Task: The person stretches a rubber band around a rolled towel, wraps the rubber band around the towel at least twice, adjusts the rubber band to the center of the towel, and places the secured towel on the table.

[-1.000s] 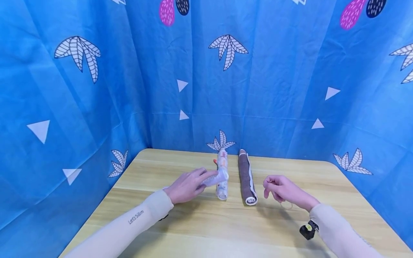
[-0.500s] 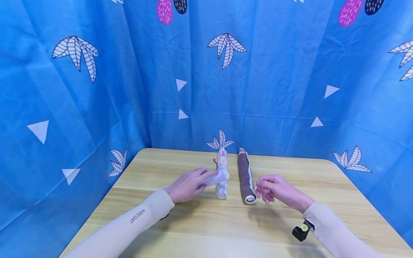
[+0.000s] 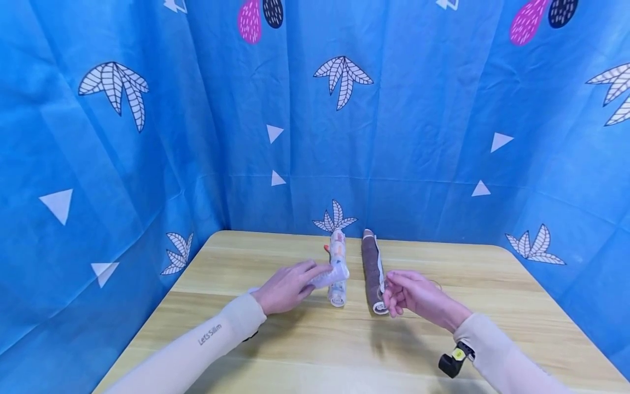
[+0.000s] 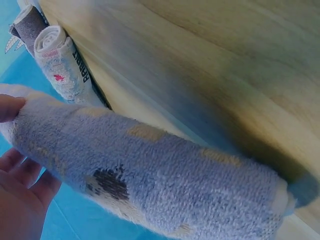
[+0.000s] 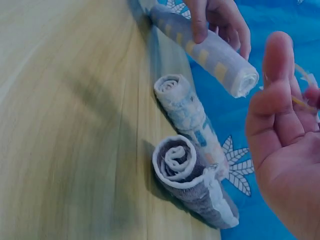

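Note:
My left hand (image 3: 287, 285) grips a rolled lavender towel (image 4: 150, 165) with pale yellow patches and holds it above the table, thumb on one side and fingers on the other. Behind it lies a white patterned rolled towel (image 3: 338, 249), and to the right of that a brown-grey rolled towel (image 3: 372, 273) with white edging. My right hand (image 3: 418, 298) hovers by the near end of the brown-grey roll, fingers curled. In the right wrist view its fingers hold a thin yellowish elastic band (image 5: 302, 102), partly hidden by them.
The rolls lie on a light wooden table (image 3: 305, 350). A blue patterned curtain (image 3: 418, 120) hangs along the back and sides. A small orange-red bit (image 3: 327, 248) shows beside the white roll.
My right hand has moved left, from beside the brown-grey roll to its near end. My left hand and the lavender towel have stayed almost still.

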Demonstrator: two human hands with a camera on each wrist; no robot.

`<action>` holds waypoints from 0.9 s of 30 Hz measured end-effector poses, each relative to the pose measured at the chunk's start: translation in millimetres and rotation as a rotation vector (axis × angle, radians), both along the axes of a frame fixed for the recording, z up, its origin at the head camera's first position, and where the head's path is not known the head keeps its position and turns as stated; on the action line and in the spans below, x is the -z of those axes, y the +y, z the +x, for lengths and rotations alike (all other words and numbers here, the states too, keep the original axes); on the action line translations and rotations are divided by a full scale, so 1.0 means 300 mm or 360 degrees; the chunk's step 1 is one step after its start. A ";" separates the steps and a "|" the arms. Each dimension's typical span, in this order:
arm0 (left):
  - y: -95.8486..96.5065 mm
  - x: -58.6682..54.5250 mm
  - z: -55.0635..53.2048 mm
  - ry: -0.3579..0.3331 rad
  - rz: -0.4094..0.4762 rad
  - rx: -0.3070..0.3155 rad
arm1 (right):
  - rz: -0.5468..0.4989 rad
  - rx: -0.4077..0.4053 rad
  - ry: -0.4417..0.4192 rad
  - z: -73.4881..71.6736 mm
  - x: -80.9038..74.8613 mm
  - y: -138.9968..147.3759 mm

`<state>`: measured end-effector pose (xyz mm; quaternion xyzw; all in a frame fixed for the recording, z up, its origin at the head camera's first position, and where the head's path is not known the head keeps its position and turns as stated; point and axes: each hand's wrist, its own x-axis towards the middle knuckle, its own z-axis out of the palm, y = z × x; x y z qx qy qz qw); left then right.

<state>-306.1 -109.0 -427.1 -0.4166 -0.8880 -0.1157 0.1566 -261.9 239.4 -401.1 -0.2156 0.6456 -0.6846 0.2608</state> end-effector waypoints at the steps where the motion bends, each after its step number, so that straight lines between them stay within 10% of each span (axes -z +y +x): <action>1: -0.001 0.002 0.001 0.0004 0.0004 0.0008 | -0.0006 0.0005 -0.0013 0.001 0.002 -0.003; 27: -0.007 0.010 0.013 -0.0038 -0.0041 -0.0015 | -0.0072 -0.0043 0.0038 0.019 0.045 -0.045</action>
